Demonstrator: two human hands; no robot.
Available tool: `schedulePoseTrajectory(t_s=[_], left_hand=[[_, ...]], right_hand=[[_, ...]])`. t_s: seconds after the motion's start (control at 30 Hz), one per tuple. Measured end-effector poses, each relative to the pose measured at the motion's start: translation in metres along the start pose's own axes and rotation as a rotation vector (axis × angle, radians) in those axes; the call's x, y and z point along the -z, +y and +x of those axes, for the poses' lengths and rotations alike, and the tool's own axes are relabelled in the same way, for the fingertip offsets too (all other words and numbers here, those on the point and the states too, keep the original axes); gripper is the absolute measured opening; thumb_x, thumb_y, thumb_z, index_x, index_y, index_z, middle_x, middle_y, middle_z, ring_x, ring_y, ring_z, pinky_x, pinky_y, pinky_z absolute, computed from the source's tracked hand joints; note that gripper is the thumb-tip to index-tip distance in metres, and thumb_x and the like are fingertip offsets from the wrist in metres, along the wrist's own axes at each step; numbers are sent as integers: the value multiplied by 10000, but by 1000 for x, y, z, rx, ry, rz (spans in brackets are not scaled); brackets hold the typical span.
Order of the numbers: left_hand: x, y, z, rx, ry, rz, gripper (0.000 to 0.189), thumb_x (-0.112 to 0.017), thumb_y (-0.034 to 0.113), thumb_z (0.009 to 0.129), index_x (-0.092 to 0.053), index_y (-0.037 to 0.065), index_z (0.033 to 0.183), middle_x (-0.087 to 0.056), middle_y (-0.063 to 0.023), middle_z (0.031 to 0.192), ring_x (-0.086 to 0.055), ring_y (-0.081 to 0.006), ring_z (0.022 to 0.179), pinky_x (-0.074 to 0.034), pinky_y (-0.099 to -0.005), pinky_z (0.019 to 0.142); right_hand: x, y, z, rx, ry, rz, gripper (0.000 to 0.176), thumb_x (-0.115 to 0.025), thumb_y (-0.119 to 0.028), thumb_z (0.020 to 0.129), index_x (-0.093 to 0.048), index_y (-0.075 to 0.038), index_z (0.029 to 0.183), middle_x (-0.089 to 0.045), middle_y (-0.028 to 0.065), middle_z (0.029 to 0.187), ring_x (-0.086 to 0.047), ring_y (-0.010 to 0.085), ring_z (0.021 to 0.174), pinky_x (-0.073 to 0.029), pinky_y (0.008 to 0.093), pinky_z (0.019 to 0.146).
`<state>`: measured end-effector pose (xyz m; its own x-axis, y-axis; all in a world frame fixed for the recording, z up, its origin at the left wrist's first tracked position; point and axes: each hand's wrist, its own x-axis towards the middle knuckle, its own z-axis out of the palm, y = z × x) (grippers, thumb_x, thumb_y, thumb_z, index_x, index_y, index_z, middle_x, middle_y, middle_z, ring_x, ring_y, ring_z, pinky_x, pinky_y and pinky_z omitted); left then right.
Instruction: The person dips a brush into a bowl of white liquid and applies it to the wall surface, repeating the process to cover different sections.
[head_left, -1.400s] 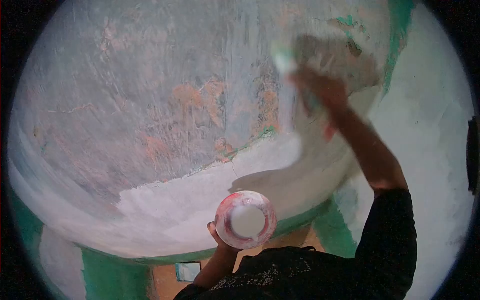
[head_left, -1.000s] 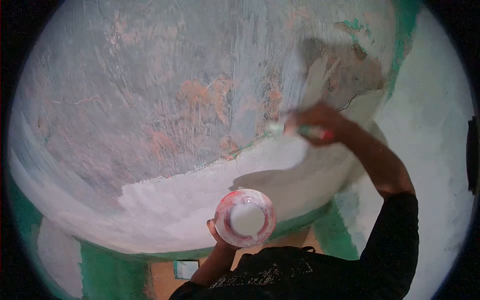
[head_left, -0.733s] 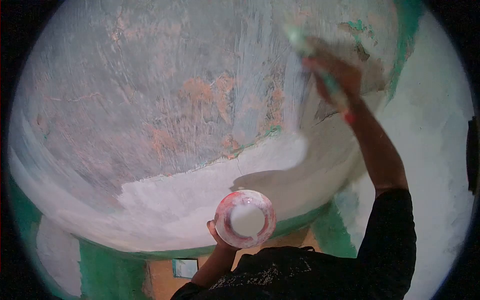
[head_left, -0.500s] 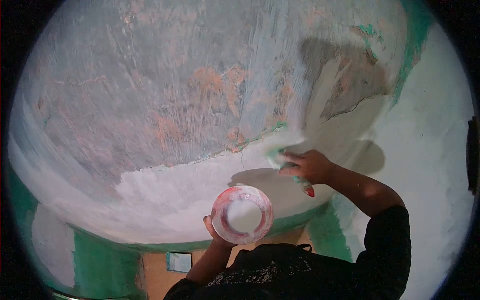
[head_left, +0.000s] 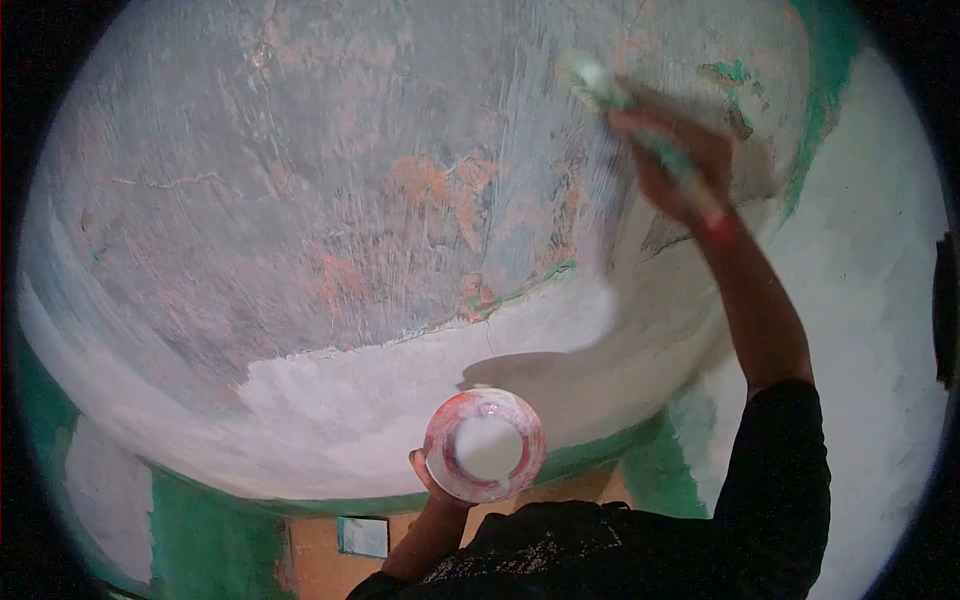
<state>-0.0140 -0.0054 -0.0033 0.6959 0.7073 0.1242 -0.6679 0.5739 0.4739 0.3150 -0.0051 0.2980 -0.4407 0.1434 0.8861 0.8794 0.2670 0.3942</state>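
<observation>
My right hand [head_left: 675, 160] is raised at the upper right and grips a paintbrush [head_left: 640, 125] with a green handle and a red end. Its white-loaded bristles touch the worn ceiling surface [head_left: 350, 200]. My left hand [head_left: 432, 478] holds up a round red-stained paint container [head_left: 485, 445] filled with white paint, low in the middle of the view. A freshly whitened band [head_left: 400, 400] runs across the surface just above the container.
The unpainted area shows orange and grey patches with cracks. A green wall [head_left: 200, 540] lies at the lower left and a whitish wall [head_left: 860, 300] at the right. A small opening [head_left: 362, 537] shows below my left arm.
My right hand swept the brush from beside the container's upper right up to the top right of the surface. The container stayed nearly still.
</observation>
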Motion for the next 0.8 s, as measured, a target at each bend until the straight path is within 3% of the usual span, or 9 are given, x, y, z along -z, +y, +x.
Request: schedulePoseTrajectory(t_s=[0.17, 0.2, 0.27, 0.4, 0.47, 0.53, 0.63, 0.73, 0.8], left_hand=[[20, -6, -1, -37, 44, -46, 851, -228, 634, 738, -322, 114, 1404, -373, -148, 1412, -370, -360, 1297, -330, -524, 1047], [16, -5, -1, -34, 40, -36, 852, -230, 634, 738, -324, 110, 1403, -374, -149, 1411, -371, -360, 1296, -332, -521, 1046], [4, 0, -2, -28, 30, -12, 853, -233, 634, 740, -326, 102, 1401, -377, -152, 1409, -374, -359, 1294, -334, -514, 1046], [6, -1, -1, -18, 14, -7, 855, -243, 638, 738, -323, 106, 1402, -374, -152, 1411, -375, -359, 1293, -335, -518, 1044], [5, -3, 1, -8, 6, 9, 862, -244, 646, 736, -319, 107, 1404, -373, -151, 1411, -377, -360, 1292, -335, -520, 1042], [8, -5, 3, -4, -26, 13, 871, -236, 657, 734, -315, 108, 1405, -371, -152, 1412, -374, -362, 1294, -335, -521, 1042], [13, -8, 2, -18, -58, 31, 887, -230, 674, 727, -315, 108, 1406, -368, -155, 1413, -372, -366, 1294, -335, -521, 1042], [15, -11, -2, -10, -18, 8, 900, -236, 683, 720, -315, 105, 1406, -366, -159, 1414, -371, -368, 1294, -334, -521, 1041], [14, -10, -2, 1, 30, 9, 906, -243, 686, 716, -314, 103, 1406, -365, -162, 1414, -368, -369, 1295, -334, -523, 1041]], right_hand=[[-28, -93, -116, 111, -803, 83, 382, -599, -297, 837, -542, -257, 1213, -482, 261, 1274, -634, 351, 962, -541, 444, 785], [-23, -110, -115, 131, -871, 39, 381, -648, -244, 764, -607, -281, 1141, -450, 138, 1351, -624, 282, 1016, -556, 340, 726], [-10, -100, -92, 52, -997, 173, 391, -655, -243, 758, -607, -274, 1144, -496, 103, 1308, -632, 236, 997, -550, 318, 700], [2, -26, -49, -100, -423, 255, 257, -594, -298, 893, -625, -140, 1093, -659, 73, 970, -643, 140, 847, -525, 271, 698], [7, 5, -17, -124, 15, 233, 245, -656, -93, 815, -629, -95, 1059, -669, 114, 1010, -675, 195, 794, -544, 306, 678], [15, 8, -11, -109, 116, -29, 190, -623, -60, 850, -634, -68, 1039, -672, 109, 991, -668, 168, 775, -543, 286, 665], [-12, -2, -41, -184, 140, 8, 207, -663, -102, 817, -646, -100, 1023, -672, 73, 901, -657, 163, 716, -540, 302, 624], [-33, -56, -106, -118, -127, 76, 281, -716, -236, 743, -646, -144, 999, -659, 71, 783, -655, 247, 652, -535, 350, 608], [-29, -95, -103, -378, -608, 220, 210, -590, -236, 833, -658, -190, 1026, -665, 85, 814, -657, 267, 701, -524, 336, 654]])
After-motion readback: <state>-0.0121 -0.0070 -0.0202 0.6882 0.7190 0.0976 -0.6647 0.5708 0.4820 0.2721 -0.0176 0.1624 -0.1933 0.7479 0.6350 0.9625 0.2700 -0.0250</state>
